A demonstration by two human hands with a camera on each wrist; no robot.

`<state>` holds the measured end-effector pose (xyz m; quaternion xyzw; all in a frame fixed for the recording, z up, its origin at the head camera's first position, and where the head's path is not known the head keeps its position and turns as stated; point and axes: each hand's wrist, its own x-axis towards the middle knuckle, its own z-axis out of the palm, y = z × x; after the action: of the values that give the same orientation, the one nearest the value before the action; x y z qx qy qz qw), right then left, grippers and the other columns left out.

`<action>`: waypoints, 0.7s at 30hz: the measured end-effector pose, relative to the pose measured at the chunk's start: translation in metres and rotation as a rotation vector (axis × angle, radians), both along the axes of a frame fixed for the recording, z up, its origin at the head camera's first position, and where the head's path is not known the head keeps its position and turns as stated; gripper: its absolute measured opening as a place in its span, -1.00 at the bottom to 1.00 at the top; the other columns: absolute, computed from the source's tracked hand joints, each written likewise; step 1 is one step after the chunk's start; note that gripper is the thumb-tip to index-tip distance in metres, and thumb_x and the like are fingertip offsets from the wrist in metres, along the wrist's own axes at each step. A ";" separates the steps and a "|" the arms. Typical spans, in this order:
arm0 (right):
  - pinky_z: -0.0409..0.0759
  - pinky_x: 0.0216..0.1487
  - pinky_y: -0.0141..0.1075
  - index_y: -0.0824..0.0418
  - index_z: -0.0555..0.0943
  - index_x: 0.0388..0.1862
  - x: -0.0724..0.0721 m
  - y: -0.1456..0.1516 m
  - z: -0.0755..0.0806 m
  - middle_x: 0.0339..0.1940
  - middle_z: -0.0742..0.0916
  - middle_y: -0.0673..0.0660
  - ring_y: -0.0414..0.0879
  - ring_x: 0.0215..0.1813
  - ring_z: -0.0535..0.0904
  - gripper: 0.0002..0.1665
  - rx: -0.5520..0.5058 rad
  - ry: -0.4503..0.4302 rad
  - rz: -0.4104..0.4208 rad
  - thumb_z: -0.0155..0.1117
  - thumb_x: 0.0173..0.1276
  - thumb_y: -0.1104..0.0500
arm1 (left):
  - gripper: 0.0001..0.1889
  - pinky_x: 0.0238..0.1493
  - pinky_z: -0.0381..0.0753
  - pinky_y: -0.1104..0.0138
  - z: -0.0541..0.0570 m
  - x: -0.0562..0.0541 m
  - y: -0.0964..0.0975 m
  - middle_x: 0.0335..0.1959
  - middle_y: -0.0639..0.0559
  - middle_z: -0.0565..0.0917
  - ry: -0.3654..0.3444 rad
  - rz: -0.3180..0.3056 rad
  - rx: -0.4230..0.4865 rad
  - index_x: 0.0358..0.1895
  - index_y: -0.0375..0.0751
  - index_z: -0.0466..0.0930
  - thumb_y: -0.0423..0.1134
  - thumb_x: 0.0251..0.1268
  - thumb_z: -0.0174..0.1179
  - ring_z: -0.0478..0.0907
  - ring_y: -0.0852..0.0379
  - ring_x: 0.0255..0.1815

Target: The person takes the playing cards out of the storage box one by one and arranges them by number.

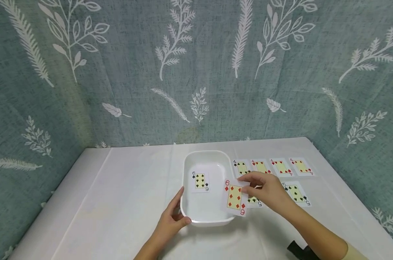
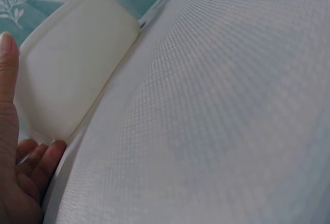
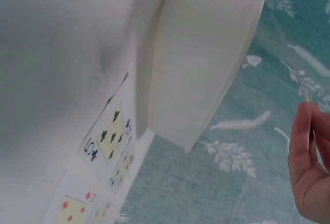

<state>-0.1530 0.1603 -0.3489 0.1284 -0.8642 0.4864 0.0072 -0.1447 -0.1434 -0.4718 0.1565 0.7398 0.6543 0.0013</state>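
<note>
A white rectangular tray (image 1: 206,213) stands on the table. Inside it a black-suited six playing card (image 1: 200,181) lies face up. My left hand (image 1: 172,215) grips the tray's near left corner, thumb at the front and fingers along the left side. In the left wrist view, fingertips (image 2: 49,159) sit at the tray's lower edge. My right hand (image 1: 263,187) pinches a six of diamonds (image 1: 234,197) at its upper right, face up, overlapping the tray's right rim in the head view. In the right wrist view, that hand's thumb and finger meet at the tips.
Right of the tray, several fours lie in a row, among them a four of diamonds (image 1: 301,167). Nearer, a black five (image 1: 295,193) lies face up, and another five (image 1: 255,202) is partly hidden by my right hand. A black object (image 1: 300,251) is beside my right forearm. Patterned cloth surrounds the table.
</note>
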 end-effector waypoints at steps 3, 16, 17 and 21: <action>0.63 -0.38 -0.30 0.22 0.67 -0.09 0.006 0.009 -0.001 -0.33 0.72 0.10 -0.17 -0.44 0.59 -0.70 -0.024 -0.023 0.036 0.39 0.17 0.22 | -0.05 -0.14 0.66 0.39 0.001 -0.001 0.000 0.14 -0.35 0.45 -0.005 -0.008 0.003 0.49 -0.01 0.07 0.05 -0.02 0.34 0.59 0.02 -0.08; 0.67 -0.37 -0.27 0.32 0.64 -0.10 0.026 0.046 -0.015 -0.36 0.68 0.12 -0.21 -0.44 0.59 -0.69 0.016 -0.114 0.081 0.37 0.18 0.23 | -0.05 -0.09 0.64 0.39 0.000 -0.003 0.000 0.12 -0.34 0.44 0.019 -0.019 0.011 0.48 -0.05 0.07 -0.01 -0.01 0.35 0.52 -0.05 -0.01; 0.67 -0.37 -0.28 0.32 0.64 -0.11 0.026 0.048 -0.018 -0.36 0.68 0.12 -0.22 -0.43 0.58 -0.71 0.014 -0.126 0.096 0.37 0.18 0.24 | -0.05 -0.10 0.64 0.39 0.000 -0.003 0.000 0.12 -0.33 0.45 0.019 -0.017 0.009 0.48 -0.05 0.07 -0.01 -0.01 0.36 0.52 -0.04 -0.01; 0.65 -0.40 -0.32 0.31 0.64 -0.16 0.024 0.055 -0.029 -0.30 0.68 0.12 -0.25 -0.41 0.55 -0.77 0.026 -0.148 0.162 0.35 0.19 0.28 | -0.05 -0.13 0.65 0.39 -0.001 -0.001 0.000 0.12 -0.33 0.45 0.005 -0.014 0.007 0.48 -0.04 0.07 -0.02 -0.01 0.37 0.54 -0.02 -0.05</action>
<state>-0.1286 0.2150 -0.3776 0.1618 -0.8555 0.4822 -0.0976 -0.1460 -0.1429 -0.4727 0.1631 0.7364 0.6566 0.0034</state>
